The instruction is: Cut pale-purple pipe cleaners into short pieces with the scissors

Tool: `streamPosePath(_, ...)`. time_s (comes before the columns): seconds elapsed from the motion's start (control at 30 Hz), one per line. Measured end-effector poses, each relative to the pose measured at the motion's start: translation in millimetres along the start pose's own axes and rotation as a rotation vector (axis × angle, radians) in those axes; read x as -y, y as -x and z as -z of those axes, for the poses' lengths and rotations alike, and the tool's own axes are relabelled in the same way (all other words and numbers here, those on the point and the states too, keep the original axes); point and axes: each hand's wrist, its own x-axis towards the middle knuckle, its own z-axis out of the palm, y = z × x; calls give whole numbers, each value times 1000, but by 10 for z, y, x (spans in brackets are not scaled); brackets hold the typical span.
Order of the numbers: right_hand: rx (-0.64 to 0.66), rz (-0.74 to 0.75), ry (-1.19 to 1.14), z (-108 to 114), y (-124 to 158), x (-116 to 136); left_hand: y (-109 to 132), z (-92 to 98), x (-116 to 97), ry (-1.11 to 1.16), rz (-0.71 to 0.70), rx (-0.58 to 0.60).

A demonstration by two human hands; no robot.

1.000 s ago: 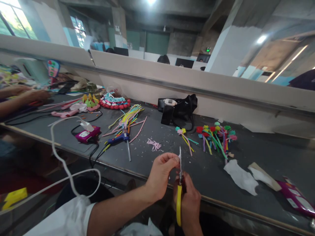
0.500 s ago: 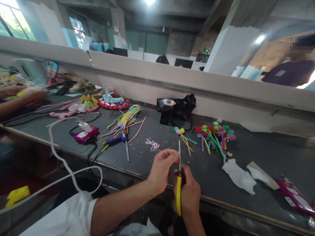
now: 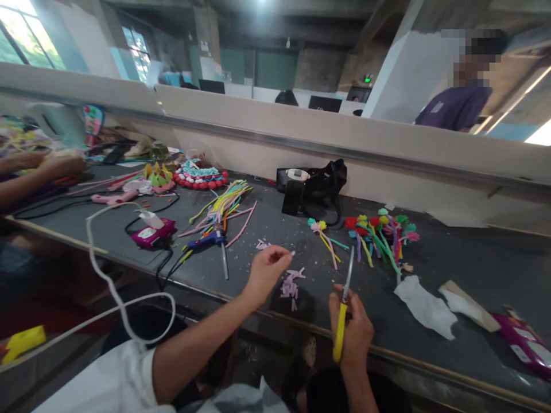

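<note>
My left hand (image 3: 267, 272) is closed in a pinch on a small pale piece (image 3: 293, 253), held over the dark table. My right hand (image 3: 355, 327) grips yellow-handled scissors (image 3: 340, 331), blades pointing up and away from me. The blades look closed. Below and right of my left hand lies a heap of short lilac pieces (image 3: 291, 284). A second lilac heap (image 3: 263, 245) is partly hidden behind that hand. Beyond the hands, a small bunch of fuzzy-stem flowers (image 3: 319, 225) lies near a larger group of colourful flowers (image 3: 381, 226).
A blue glue gun (image 3: 207, 241) lies at left beside loose fuzzy stems (image 3: 228, 201) and a magenta box (image 3: 152, 232) with cables. A phone (image 3: 293, 198) leans by a black bag (image 3: 327, 183). White paper (image 3: 425, 307) lies right. Another person's hands (image 3: 64, 163) work far left.
My hands have moved apart: the left went left with a pale piece, the right went right with the scissors. The nearer lilac heap now shows between them. The person in the background moved left.
</note>
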Motion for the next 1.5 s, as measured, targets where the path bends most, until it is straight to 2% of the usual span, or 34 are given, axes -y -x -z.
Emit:
streamPosePath(0.03,-5,-9,-10,14,-1,-20,-123,81,107,-254,-95,-13)
streamPosePath(0.07,-7,-12,-17,26,1,-29,-247,158,213,-339,-118,-26)
streamPosePath(0.17,-1,-11,-32,40,17,-12,-565,338,479,-487,-139,-2)
streamPosePath(0.27,-5,-10,-43,43,37,13,-719,425,627,-628,-156,19)
streamPosePath(0.37,-13,-1,-51,54,50,14,-707,427,653,-741,-205,53)
streamPosePath(0.47,-10,0,-52,74,58,4,-587,351,589,-809,-296,128)
streamPosePath(0.6,-6,-1,-41,94,62,5,-397,182,475,-847,-430,346)
streamPosePath(0.67,4,1,-47,100,64,10,-338,113,436,-935,-518,478)
streamPosePath(0.77,18,7,-58,102,70,7,-313,53,403,-1046,-579,567)
streamPosePath(0.97,27,9,-84,91,74,-28,-359,-19,402,-1059,-546,578)
streamPosePath(1.13,28,12,-93,84,73,-39,-352,6,433,-996,-429,535)
streamPosePath(1.33,21,44,-88,72,84,-46,-357,110,434,-805,-283,510)
streamPosePath(1.5,9,87,-65,49,101,-49,-332,102,464,-590,-152,502)
